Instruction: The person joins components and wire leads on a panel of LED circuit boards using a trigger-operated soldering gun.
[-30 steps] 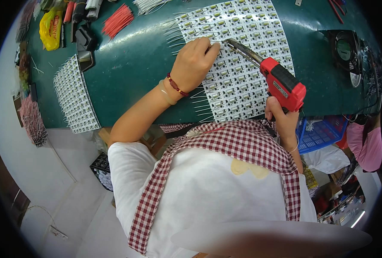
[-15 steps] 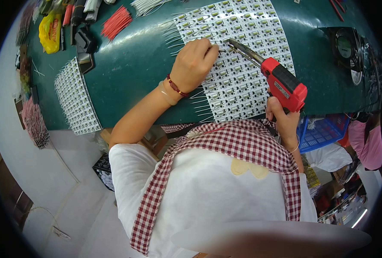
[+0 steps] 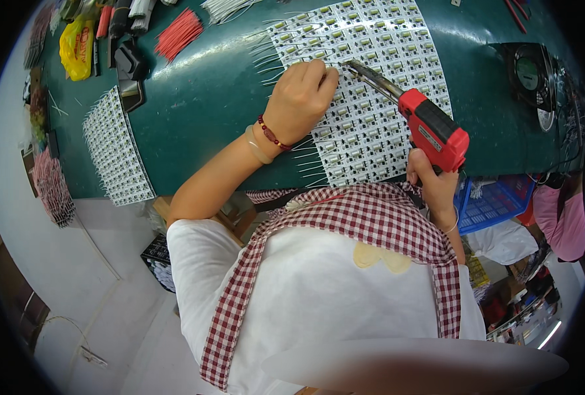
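A red-and-black plastic soldering gun (image 3: 435, 126), right of centre, slants up-left, its metal tip above a white, roughly rectangular circuit-board panel (image 3: 366, 141). The panel lies upper centre on the green bench (image 3: 200, 99), pale thin wires (image 3: 264, 60) fringing its left edge.

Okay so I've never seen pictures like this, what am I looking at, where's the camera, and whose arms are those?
There is no robot here. A wide fisheye camera on a person's head looks down, so straight edges curve, and the bare arms are that person's own. The right hand holds a red-and-black gun-shaped tool, its tip over a large sheet of small circuit boards. The left hand is near that tip; what its fingers pinch is hidden. On the green table also lie a smaller board sheet, red wires and a yellow bag.
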Tool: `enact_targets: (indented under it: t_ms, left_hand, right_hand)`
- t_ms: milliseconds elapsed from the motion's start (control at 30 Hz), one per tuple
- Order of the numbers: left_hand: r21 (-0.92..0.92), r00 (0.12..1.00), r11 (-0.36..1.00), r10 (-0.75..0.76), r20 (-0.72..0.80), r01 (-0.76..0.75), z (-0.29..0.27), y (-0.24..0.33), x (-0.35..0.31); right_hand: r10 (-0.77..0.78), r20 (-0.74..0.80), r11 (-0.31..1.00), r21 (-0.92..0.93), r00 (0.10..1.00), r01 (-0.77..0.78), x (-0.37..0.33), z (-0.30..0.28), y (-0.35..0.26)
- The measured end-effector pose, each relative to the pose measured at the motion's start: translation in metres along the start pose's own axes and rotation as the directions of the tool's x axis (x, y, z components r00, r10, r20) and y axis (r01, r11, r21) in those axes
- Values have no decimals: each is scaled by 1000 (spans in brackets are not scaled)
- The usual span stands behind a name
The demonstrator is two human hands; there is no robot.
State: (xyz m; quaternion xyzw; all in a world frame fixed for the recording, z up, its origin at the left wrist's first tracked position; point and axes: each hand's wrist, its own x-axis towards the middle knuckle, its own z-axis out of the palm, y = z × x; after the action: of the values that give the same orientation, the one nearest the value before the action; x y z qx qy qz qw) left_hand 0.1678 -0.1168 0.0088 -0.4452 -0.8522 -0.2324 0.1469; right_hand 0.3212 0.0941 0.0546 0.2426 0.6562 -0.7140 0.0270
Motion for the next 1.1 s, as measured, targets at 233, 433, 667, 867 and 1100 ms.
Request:
enact_targets:
  t_ms: [233,433,667,867,1100]
  left_hand:
    - [37,1000,999,-4,23,4,-3,1,6]
    - [7,997,1000,-10,70,9,-5,2,8]
    - [9,991,1000,-27,132,26,-7,2,11]
    - [-13,991,999,-45,125,47,-7,3,9]
    - [-245,987,959,-156,-30,144,-20,21,5]
  right_hand:
    - [9,7,1000,-7,1000,-9,2,1,0]
    - [-11,15,999,-45,1000,12,3,-2,6]
    - [2,11,998,-69,1000,-1,3,-1,4]
    - [-29,-40,999,14,999,30,1,-1,-4]
    - [-12,-7,993,116,1000,13,5,7,-26]
